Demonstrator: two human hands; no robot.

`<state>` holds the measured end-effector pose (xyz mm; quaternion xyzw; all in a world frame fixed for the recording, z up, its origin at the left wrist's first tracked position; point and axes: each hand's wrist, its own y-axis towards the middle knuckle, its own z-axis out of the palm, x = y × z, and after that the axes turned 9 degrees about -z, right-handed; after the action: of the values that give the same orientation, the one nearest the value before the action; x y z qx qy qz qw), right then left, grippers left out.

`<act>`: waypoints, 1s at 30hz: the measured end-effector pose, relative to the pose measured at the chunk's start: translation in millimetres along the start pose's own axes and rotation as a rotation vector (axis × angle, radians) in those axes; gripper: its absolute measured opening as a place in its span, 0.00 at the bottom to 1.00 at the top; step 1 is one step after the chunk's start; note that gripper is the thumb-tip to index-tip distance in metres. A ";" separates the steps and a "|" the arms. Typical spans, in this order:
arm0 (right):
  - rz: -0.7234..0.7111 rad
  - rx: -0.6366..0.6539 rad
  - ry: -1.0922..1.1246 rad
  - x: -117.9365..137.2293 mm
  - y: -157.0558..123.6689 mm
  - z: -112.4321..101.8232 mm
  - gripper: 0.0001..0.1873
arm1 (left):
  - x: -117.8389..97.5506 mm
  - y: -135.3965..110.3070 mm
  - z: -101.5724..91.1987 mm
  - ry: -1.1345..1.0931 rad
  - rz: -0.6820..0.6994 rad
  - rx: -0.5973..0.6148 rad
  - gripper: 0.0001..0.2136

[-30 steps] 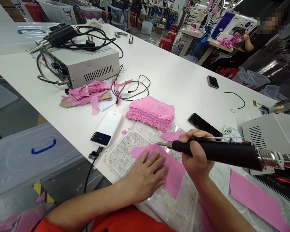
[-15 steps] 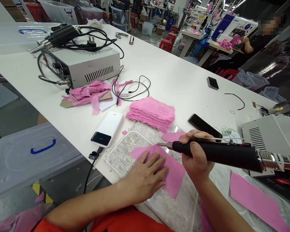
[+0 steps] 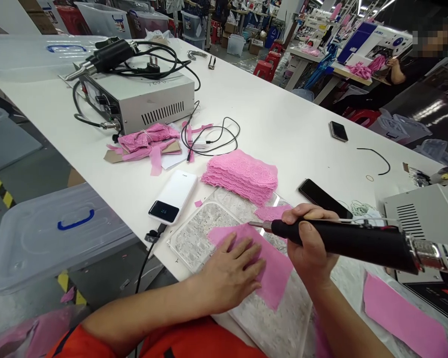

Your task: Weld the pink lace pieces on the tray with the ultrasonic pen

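My left hand (image 3: 229,271) lies flat, fingers spread, on a pink lace piece (image 3: 274,268) that rests on a clear scratched board (image 3: 194,233). My right hand (image 3: 309,241) grips a black handheld cutting tool (image 3: 351,238); its metal tip (image 3: 256,224) touches the far edge of the pink piece. A stack of pink lace pieces (image 3: 242,174) sits just beyond the board. Another pink piece (image 3: 405,318) lies at the right.
On the white table (image 3: 283,119): a white power bank (image 3: 173,196), a dark phone (image 3: 319,196), a second phone (image 3: 338,131), a grey control box (image 3: 142,97) with a second tool and cables, pink scraps (image 3: 145,141), another grey box (image 3: 423,219). A lidded bin (image 3: 52,233) stands left. A person sits far right.
The view has shifted slightly, so everything sits a little further right in the picture. Both hands and the tool keep their place on the pink piece.
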<state>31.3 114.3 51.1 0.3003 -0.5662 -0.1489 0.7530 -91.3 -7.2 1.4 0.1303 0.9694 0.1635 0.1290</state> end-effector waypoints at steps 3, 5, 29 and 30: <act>0.001 -0.005 -0.002 -0.1 0.8 0.7 0.06 | -0.2 -0.2 1.7 -0.009 -0.007 0.009 0.18; 0.017 -0.021 -0.004 0.1 1.6 0.5 0.07 | -0.8 -0.3 3.8 -0.027 -0.020 0.001 0.18; 0.092 0.206 0.152 4.5 -20.4 52.5 0.07 | 26.4 -54.1 -20.7 0.068 -0.254 -0.297 0.12; 0.091 0.210 0.144 4.2 -20.8 52.9 0.07 | 26.4 -54.1 -20.6 0.064 -0.256 -0.296 0.12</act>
<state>-14.8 80.8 50.8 0.3615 -0.5361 -0.0325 0.7621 -133.3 -54.6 -4.2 -0.0196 0.9471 0.2903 0.1356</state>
